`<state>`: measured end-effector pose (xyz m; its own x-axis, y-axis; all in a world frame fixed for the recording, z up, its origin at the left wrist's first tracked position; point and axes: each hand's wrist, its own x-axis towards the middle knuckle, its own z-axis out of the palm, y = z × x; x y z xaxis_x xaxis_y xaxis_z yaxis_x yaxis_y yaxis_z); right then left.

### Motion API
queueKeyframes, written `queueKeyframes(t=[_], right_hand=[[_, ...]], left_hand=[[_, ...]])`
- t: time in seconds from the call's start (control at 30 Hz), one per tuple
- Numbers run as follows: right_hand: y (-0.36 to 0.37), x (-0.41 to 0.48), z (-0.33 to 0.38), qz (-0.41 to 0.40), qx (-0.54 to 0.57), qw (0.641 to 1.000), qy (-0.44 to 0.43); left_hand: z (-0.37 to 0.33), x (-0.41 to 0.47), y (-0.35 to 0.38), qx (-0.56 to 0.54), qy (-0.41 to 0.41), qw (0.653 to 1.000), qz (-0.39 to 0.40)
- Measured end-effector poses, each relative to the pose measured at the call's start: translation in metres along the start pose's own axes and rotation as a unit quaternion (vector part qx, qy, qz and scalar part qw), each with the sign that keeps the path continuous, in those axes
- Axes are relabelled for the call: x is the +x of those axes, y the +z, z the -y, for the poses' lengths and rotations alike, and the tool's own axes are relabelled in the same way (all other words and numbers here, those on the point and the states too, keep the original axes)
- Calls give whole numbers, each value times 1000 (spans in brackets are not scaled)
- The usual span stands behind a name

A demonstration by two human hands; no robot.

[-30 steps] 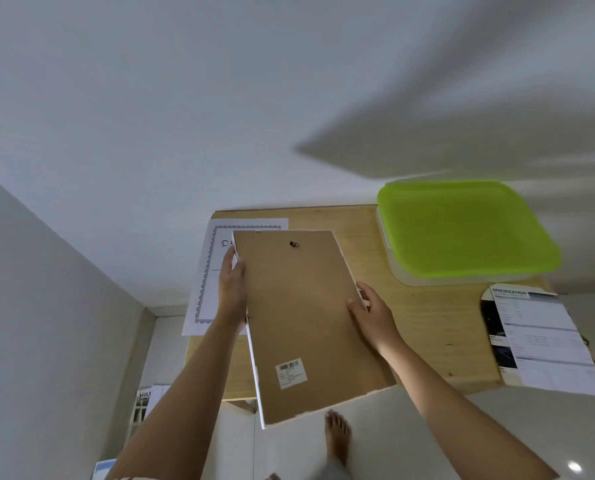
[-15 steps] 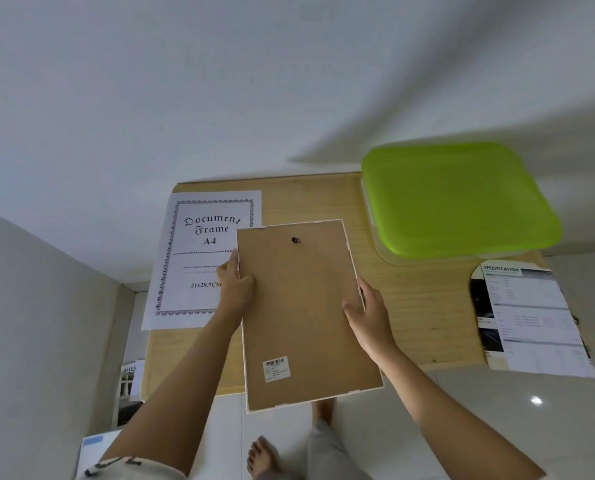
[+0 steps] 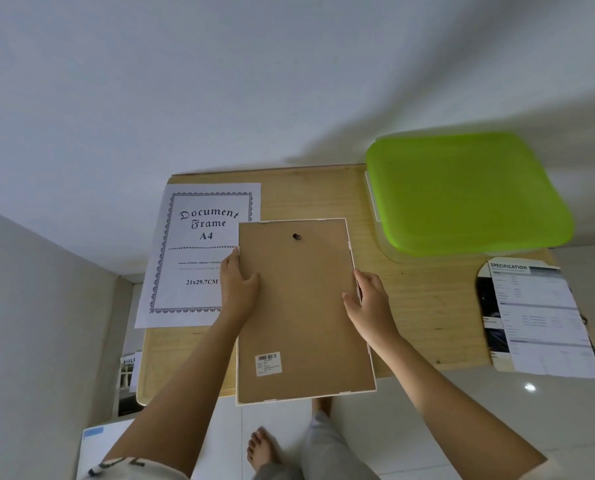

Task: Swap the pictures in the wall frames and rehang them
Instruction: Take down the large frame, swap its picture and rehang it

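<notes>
A white-edged picture frame [image 3: 303, 313] faces down, showing its brown backing board, a small dark hanger near the top and a barcode sticker low on the left. My left hand [image 3: 238, 289] grips its left edge and my right hand [image 3: 367, 303] grips its right edge. The frame lies over the wooden table [image 3: 417, 306], its near end sticking out past the table's front edge. A white "Document Frame A4" sheet [image 3: 199, 251] lies flat on the table to the left, partly under the frame.
A clear box with a lime green lid [image 3: 462, 192] stands at the back right of the table. A printed specification sheet [image 3: 538, 320] overhangs the right front corner. White walls close in behind and to the left. My bare foot [image 3: 261, 448] is on the tiled floor.
The frame has come down from a tilted hold to lie lower and flatter over the table, both hands staying on its sides. The view has tipped downward, showing the whole A4 sheet.
</notes>
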<state>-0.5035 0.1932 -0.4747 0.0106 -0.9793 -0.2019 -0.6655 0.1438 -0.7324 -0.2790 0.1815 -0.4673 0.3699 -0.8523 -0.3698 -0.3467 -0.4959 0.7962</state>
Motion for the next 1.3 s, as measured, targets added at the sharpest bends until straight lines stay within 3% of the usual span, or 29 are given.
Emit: queueKeyframes(t=[0.2,0.33,0.47,0.73,0.9,1.07,1.3], right_hand=[[2,23,12,-32,-17,999,-39],[12,54,30,25,-18,995,-98],[25,87,44,81,-52,983,-157],[38,124,51,64,-38,970,-233],[39,128,51,32,-39,976,-213],[45,121,53,-10,2,993,-121],[44,122,60,15,16,998,-65]], left_hand=[[1,18,1,66,22,997,-45],[-11,48,-5,83,80,991,-68],[-22,83,-6,124,126,984,-28],[-23,114,0,139,150,979,22],[-27,120,1,152,147,977,37],[-25,121,3,135,132,981,39],[-20,117,10,118,122,985,8]])
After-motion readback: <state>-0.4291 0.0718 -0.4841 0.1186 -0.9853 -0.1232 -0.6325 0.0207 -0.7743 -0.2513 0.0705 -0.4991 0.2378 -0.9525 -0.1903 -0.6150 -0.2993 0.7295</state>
